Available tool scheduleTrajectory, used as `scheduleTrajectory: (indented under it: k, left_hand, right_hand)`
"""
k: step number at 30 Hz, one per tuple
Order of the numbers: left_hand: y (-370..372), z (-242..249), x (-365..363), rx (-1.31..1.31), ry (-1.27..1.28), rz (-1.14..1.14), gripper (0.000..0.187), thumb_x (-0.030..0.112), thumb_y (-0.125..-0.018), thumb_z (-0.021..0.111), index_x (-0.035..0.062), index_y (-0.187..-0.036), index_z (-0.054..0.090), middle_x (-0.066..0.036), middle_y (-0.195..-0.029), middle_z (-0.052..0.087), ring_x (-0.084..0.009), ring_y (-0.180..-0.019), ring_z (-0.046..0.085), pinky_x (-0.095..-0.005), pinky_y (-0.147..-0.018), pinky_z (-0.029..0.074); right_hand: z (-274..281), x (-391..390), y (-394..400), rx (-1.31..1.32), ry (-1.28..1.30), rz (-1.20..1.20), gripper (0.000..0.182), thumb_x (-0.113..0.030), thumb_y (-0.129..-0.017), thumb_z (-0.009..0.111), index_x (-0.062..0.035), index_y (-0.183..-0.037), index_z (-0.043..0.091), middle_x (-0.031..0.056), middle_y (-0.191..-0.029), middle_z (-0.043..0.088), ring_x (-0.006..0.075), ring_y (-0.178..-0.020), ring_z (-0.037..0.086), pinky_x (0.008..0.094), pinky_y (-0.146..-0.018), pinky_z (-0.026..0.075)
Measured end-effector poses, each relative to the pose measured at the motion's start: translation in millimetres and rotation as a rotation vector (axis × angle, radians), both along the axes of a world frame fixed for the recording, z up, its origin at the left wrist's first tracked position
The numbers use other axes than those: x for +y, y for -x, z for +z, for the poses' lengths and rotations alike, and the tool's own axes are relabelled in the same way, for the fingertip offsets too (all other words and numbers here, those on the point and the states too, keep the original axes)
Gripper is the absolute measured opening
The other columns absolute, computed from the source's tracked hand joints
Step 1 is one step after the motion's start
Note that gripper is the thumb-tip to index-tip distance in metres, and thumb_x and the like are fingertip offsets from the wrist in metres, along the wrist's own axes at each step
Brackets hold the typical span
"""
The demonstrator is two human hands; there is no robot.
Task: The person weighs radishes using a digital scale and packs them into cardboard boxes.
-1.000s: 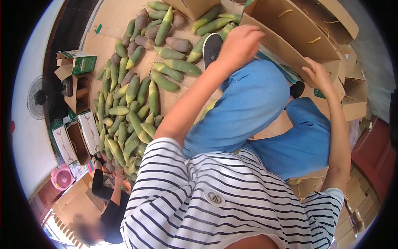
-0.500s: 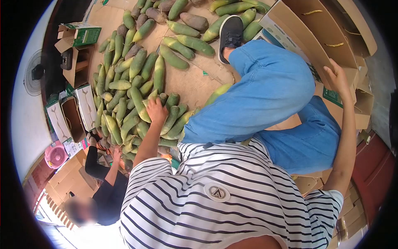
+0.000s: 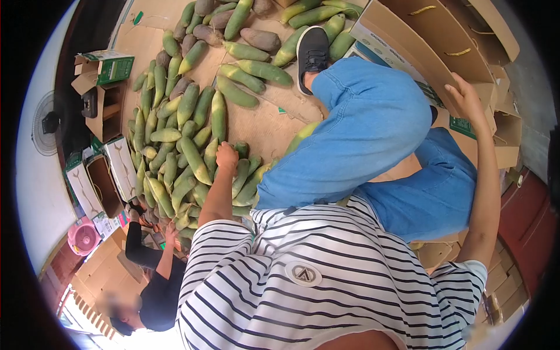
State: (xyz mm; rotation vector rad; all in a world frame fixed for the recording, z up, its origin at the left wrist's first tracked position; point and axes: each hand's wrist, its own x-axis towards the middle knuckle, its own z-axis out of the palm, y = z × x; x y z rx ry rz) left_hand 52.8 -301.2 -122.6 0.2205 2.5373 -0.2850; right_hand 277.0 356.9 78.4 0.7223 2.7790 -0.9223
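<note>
My left hand (image 3: 227, 156) is at the right side of a large pile of green radishes (image 3: 188, 105). Its fingers are curled closed against a green radish (image 3: 211, 154), and the hand covers part of it. More radishes lie close around the wrist. On the other side, my right hand (image 3: 468, 100) grips the edge of an open cardboard gift box (image 3: 420, 61) with yellow rope handles. Some of its fingers show along the box wall; the others are hidden behind it. My bent leg in blue trousers lies between the two hands.
Reddish-brown radishes (image 3: 261, 39) lie among the green ones on the plywood-coloured floor (image 3: 277, 125). White and brown boxes (image 3: 119, 166) stand at the left, near a pink fan (image 3: 83, 238) and a grey fan (image 3: 48, 122). Another person (image 3: 160, 291) reaches into the pile at the lower left.
My left hand has closed more and shifted slightly right relative to the pile. My right hand stays at the box edge. The whole view has shifted a little with my head.
</note>
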Motion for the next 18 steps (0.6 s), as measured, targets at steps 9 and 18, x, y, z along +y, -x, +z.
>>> scheduleTrajectory:
  k: [9, 18]
  left_hand:
    - [27, 51, 51, 0.212, -0.461, -0.009, 0.04, 0.028, -0.078, 0.07, -0.001, -0.094, 0.048, -0.023, -0.084, 0.061, -0.0391, -0.083, 0.061, -0.0447, -0.07, 0.048]
    - [59, 244, 284, 0.116, -1.783, -0.018, 0.036, 0.01, -0.091, 0.057, -0.0048, -0.121, 0.046, -0.013, -0.115, 0.056, -0.0183, -0.103, 0.057, -0.0315, -0.089, 0.048]
  right_hand:
    - [-1, 0, -2, -0.003, -0.108, 0.027, 0.04, -0.02, -0.087, 0.058, 0.0029, -0.119, 0.051, 0.0233, -0.109, 0.06, 0.0364, -0.103, 0.057, 0.0376, -0.086, 0.044]
    - [8, -10, 1, -0.006, -0.11, -0.006, 0.037, -0.019, -0.088, 0.057, 0.0006, -0.119, 0.051, 0.023, -0.11, 0.059, 0.0364, -0.103, 0.056, 0.0385, -0.086, 0.045]
